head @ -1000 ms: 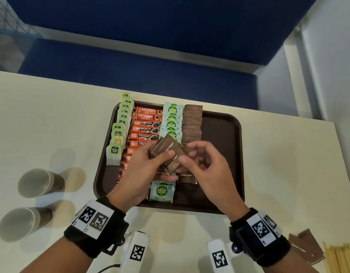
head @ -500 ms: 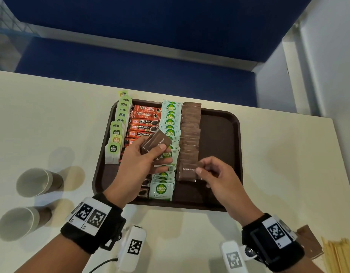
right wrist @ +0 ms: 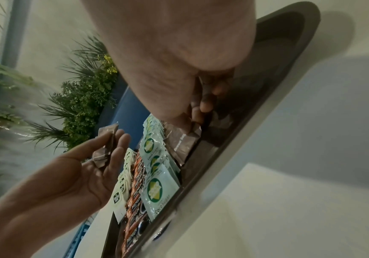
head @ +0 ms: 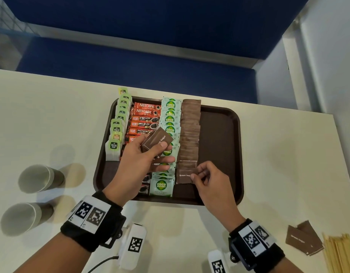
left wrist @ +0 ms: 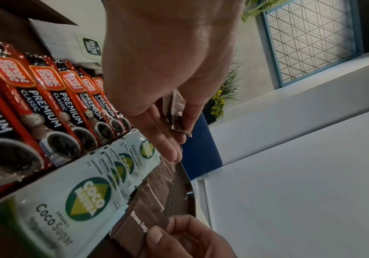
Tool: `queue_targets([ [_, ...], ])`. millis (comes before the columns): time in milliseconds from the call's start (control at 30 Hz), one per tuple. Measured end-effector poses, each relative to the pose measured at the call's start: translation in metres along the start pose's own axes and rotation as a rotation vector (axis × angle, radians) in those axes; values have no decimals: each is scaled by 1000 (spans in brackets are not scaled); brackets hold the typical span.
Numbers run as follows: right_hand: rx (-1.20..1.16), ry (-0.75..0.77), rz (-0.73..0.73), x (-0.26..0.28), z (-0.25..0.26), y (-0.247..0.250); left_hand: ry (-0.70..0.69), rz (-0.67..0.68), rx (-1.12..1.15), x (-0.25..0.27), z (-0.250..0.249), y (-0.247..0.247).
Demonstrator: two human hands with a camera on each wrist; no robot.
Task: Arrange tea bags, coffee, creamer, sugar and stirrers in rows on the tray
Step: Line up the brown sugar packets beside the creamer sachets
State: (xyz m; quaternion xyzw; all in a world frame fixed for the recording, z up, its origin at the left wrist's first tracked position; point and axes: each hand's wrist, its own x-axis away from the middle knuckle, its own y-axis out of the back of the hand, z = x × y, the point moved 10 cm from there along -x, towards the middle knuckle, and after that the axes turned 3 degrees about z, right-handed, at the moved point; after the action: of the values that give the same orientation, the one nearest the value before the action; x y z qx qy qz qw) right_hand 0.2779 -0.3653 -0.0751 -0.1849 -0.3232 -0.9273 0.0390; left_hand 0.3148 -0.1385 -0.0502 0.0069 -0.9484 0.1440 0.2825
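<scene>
Our left hand (head: 142, 158) pinches spare brown sugar packets (head: 157, 140) above the tray (head: 219, 134); our right hand (head: 211, 180) pinches the row's nearest brown sugar sachet (head: 185, 175).

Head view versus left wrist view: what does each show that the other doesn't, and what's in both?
Only the head view shows the two paper cups left of the tray, plus the wooden stirrers and spare brown packets on the table at right.

Only the left wrist view shows the potted plants and wire grid panel.

Both show the left hand holding brown sugar packets above the rows, the right hand pinching the nearest brown sugar packet in its row, and the coffee sticks and Coco Sugar sachets.
</scene>
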Motion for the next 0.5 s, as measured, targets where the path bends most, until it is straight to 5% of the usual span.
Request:
queue_targets([
  [333,91,-71,-26,1,-4,6,12,2,-11,4,4,3],
  [500,85,30,-31,-4,12,13,-4,2,-41,6,3,4],
])
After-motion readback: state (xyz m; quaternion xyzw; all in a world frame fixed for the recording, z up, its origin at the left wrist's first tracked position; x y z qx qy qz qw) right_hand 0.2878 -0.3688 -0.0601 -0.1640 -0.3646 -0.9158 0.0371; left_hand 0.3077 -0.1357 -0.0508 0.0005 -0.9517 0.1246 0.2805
